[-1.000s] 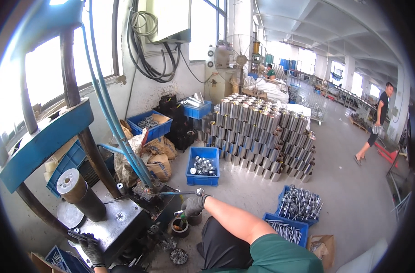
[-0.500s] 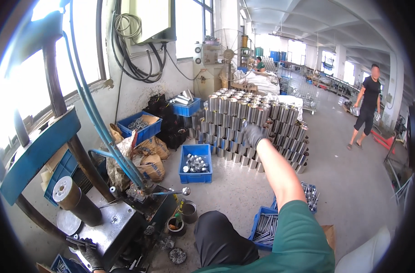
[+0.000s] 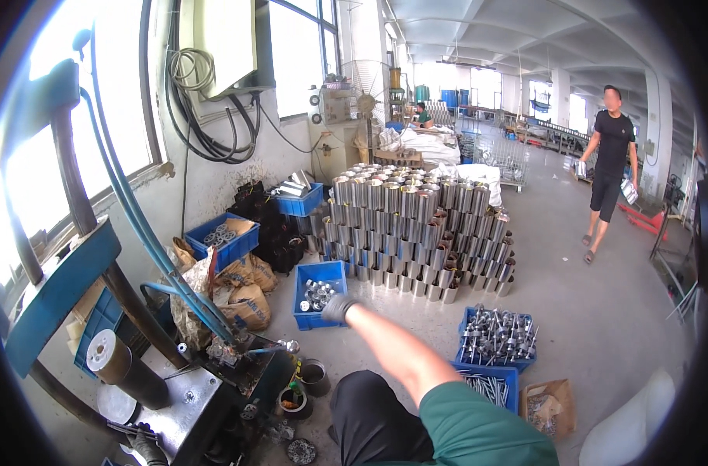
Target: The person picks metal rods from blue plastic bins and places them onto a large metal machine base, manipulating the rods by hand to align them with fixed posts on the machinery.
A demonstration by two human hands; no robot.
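Note:
In a dark glove, my right hand (image 3: 338,308) reaches forward to the near right corner of a blue bin (image 3: 300,299) holding several small shiny metal parts (image 3: 318,293). Its fingers are blurred and partly turned away, so what they hold, if anything, is unclear. My left hand (image 3: 147,448), also gloved, is low at the left beside the press table (image 3: 191,398). Something flat and dark lies at its fingers, whose grip I cannot make out. On that table stands a dark metal cylinder (image 3: 129,369) with a lighter, holed top.
Steel cylinders (image 3: 393,225) are stacked in layers ahead. Blue bins of shafts with rotors (image 3: 498,339) and rods (image 3: 490,386) sit at the right, beside a cardboard box (image 3: 557,400). The blue press frame (image 3: 59,291) rises at left. A person (image 3: 612,159) walks at the right carrying metal parts.
My right hand has moved from the steel cylinder stack down and left to the blue bin. The view has shifted right, and the walking person is nearer. My left hand stays by the press table.

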